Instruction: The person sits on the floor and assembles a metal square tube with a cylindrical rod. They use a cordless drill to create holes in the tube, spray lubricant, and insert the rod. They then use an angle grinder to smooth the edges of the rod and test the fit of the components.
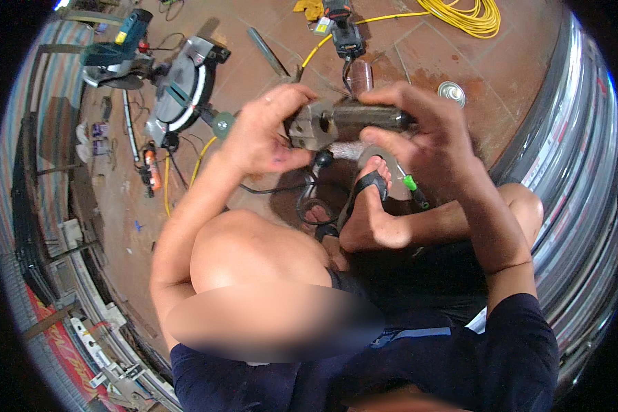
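In front of me, both hands hold up a tool part with a grey metal head and a dark cylindrical body (364, 115); its exact kind is not plain. My left hand (264, 130) is closed around the metal head at its left end. Around the dark right end, the thumb and fingers of my right hand (429, 134) are closed. Below it on the floor lie a black cable (275, 189) and a green-handled screwdriver (413, 189), close to my sandalled foot (367, 216). Whether the cable joins the held part is hidden.
A mitre saw (178, 93) stands on the tiled floor at the far left. Ahead are a cordless power tool (347, 38), a coiled yellow cable (484, 20) and a round tin (451, 94). Long shiny metal profiles (573, 172) line my right side. An orange tube (152, 172) lies left.
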A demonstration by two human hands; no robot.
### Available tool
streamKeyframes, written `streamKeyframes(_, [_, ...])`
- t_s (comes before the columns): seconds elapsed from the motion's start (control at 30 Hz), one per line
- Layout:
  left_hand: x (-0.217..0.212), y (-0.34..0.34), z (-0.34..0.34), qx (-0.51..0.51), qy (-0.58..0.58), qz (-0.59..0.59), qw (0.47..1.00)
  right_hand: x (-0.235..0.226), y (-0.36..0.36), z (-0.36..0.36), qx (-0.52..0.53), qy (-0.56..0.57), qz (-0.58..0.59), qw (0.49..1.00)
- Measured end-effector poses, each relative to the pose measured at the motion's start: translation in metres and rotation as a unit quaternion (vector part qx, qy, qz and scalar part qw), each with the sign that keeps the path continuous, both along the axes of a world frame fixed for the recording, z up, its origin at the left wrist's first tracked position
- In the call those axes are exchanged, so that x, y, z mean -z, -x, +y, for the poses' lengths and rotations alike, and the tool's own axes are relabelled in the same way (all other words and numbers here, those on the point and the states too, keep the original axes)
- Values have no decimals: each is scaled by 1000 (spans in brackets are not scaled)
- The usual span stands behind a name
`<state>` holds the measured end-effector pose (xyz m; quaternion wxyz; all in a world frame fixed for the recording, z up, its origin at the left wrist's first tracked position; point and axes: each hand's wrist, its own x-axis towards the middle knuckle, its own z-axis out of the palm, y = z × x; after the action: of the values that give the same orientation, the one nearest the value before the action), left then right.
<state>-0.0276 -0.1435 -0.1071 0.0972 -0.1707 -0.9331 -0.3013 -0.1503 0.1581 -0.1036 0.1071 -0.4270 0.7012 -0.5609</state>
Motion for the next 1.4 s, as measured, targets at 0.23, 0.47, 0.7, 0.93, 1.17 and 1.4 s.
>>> streamKeyframes(0.23, [-120,-28,23,-103,-120,1,987,3,57,55,-20,-70,-63,995])
streamKeyframes(0.47, [-143,-36,67,-129,-339,39,931,181,57,34,-131,-588,176,778])
streamKeyframes(0.7, [-133,-39,70,-215,-425,-61,877,118,40,12,-75,-351,148,922])
streamKeyframes(0.93, [-110,-32,73,-231,-417,-240,845,-16,-5,10,-119,80,65,988])
streamKeyframes(1.17, [-95,-23,83,-191,-356,-293,866,-17,-18,5,-171,-56,208,961])
streamKeyframes(1.4, [-88,-25,86,-140,-109,-107,978,-16,-18,10,-441,76,-526,723])
